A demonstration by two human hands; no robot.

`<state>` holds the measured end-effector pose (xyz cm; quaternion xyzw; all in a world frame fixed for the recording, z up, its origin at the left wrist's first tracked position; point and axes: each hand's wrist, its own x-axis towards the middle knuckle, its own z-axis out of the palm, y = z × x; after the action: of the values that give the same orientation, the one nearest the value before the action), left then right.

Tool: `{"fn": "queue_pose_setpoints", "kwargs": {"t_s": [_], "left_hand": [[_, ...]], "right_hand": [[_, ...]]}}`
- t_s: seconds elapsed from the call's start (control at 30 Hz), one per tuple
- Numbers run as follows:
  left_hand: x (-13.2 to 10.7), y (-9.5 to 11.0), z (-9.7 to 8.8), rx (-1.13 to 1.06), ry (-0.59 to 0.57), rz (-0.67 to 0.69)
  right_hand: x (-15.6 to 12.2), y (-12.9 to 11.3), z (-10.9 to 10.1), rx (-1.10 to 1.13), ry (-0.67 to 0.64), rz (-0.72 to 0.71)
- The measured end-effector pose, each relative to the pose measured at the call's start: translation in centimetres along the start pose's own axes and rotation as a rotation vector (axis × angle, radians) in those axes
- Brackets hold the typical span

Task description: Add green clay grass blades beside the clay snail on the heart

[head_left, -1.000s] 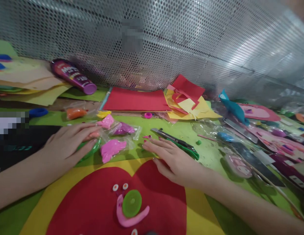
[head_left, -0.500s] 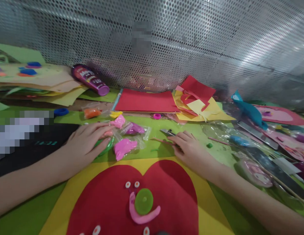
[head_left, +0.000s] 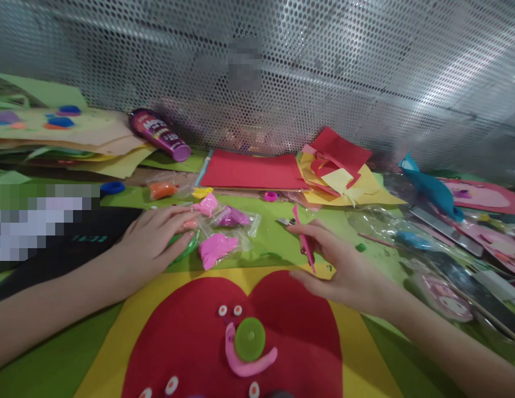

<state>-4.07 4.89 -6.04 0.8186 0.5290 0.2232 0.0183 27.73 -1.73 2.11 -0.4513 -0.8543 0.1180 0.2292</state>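
My left hand lies palm down, its fingers loosely stretched over small clear bags of coloured clay. Under its fingertips are a peach lump and a green bag; pink clay and purple clay lie just right of it. My right hand has its fingers curled round a thin pink modelling tool, with the thumb held apart below. A craft knife shows its blade by the index fingertip. In front lies a red paper heart on yellow paper, bearing a pink clay snail body with a green disc.
Red paper sheets and yellow and red scraps lie along the perforated metal screen. A purple bottle leans at the back left beside stacked paper. Bags and tools, among them a metal ruler, crowd the right side.
My right hand has opened its thumb away from the fingers and lifted slightly. The pink tool has swung from lying flat to pointing away from me. My left hand has stayed over the bags.
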Motion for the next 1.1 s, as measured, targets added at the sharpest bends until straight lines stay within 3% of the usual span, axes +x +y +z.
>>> {"fn": "queue_pose_setpoints", "kwargs": {"t_s": [0.2, 0.37, 0.73, 0.93, 1.1], "left_hand": [[0.1, 0.2, -0.2, -0.002, -0.013, -0.009], [0.0, 0.4, -0.5, -0.004, -0.041, -0.007], [-0.1, 0.5, -0.7, -0.019, -0.055, -0.006], [0.0, 0.6, -0.7, -0.022, -0.054, -0.019], [0.1, 0.6, -0.5, -0.021, -0.051, -0.011]], "right_hand": [[-0.2, -0.2, 0.0, 0.121, 0.008, 0.002], [0.0, -0.4, 0.5, 0.128, 0.035, 0.098], [0.1, 0.5, 1.6, 0.172, 0.06, 0.136], [0.1, 0.4, 0.9, 0.115, 0.113, 0.169], [0.0, 0.1, 0.8, 0.02, 0.158, 0.103]]}}
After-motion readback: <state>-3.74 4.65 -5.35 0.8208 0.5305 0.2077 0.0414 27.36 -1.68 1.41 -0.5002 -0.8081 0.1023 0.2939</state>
